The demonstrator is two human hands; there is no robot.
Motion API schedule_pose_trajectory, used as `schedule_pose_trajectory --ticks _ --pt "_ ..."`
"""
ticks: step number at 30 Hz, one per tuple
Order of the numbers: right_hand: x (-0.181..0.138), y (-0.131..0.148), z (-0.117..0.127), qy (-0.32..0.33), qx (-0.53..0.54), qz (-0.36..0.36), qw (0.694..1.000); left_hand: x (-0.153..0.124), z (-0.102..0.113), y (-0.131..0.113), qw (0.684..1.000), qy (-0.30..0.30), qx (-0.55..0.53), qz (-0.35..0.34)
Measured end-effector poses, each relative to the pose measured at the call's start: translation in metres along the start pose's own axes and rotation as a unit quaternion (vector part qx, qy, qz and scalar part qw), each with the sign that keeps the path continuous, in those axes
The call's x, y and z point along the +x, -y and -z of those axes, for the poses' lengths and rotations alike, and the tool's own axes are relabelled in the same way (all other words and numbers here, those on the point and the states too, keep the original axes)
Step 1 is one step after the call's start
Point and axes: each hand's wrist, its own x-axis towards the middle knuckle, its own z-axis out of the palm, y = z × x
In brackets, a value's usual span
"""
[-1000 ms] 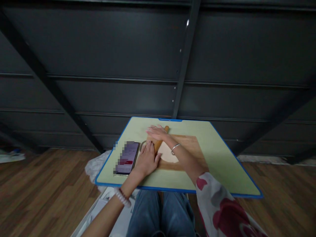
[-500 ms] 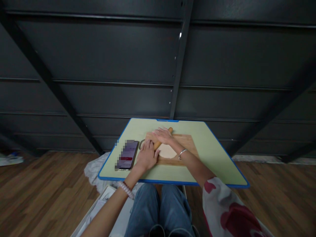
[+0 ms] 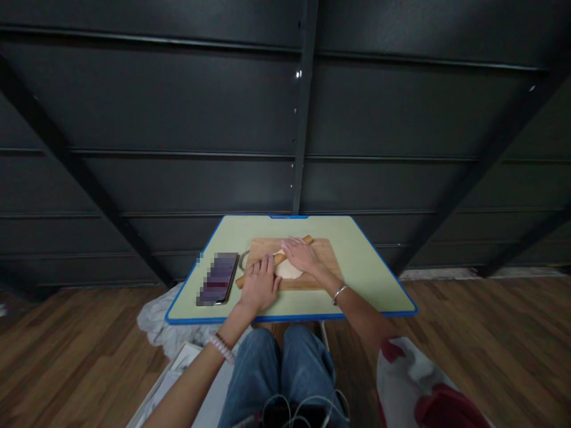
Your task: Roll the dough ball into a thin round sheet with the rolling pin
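A wooden rolling pin point(image 3: 280, 258) lies slanted across a pale flat round of dough point(image 3: 289, 270) on a wooden board point(image 3: 325, 254). My left hand point(image 3: 260, 286) lies flat, fingers stretched, over the pin's near end. My right hand point(image 3: 302, 254) lies flat with fingers out over the pin's far end, above the dough. The board rests on a small green table with a blue rim point(image 3: 370, 267).
A phone point(image 3: 217, 278) lies on the table left of the board, beside a round metal piece point(image 3: 243, 260). My knees in jeans point(image 3: 285, 368) are under the table's near edge. A dark metal wall point(image 3: 285, 131) stands right behind the table; wooden floor lies on both sides.
Both hands and the rolling pin have come back toward me across the dough. The pin's near end now reaches past the board's left edge. The view has shifted a little.
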Motion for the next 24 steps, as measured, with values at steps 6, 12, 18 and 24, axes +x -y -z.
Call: schedule_pose_trajectory --ticks 6,12,18,24 --pt "-0.020 -0.001 -0.002 -0.043 0.029 -0.012 0.999 -0.006 0.001 -0.001 1.000 -0.019 -0.002 -0.023" --pt "-0.033 -0.010 0.002 -0.059 0.118 0.010 0.991 -0.010 0.000 -0.002 0.999 -0.031 -0.020 -0.032" --pt "-0.035 -0.027 0.007 -0.046 0.185 0.050 0.980 -0.003 0.000 0.003 0.999 0.004 -0.036 -0.031" --pt "-0.023 -0.031 -0.002 -0.013 0.122 0.070 0.990 0.014 -0.003 0.016 0.998 0.042 -0.042 -0.029"
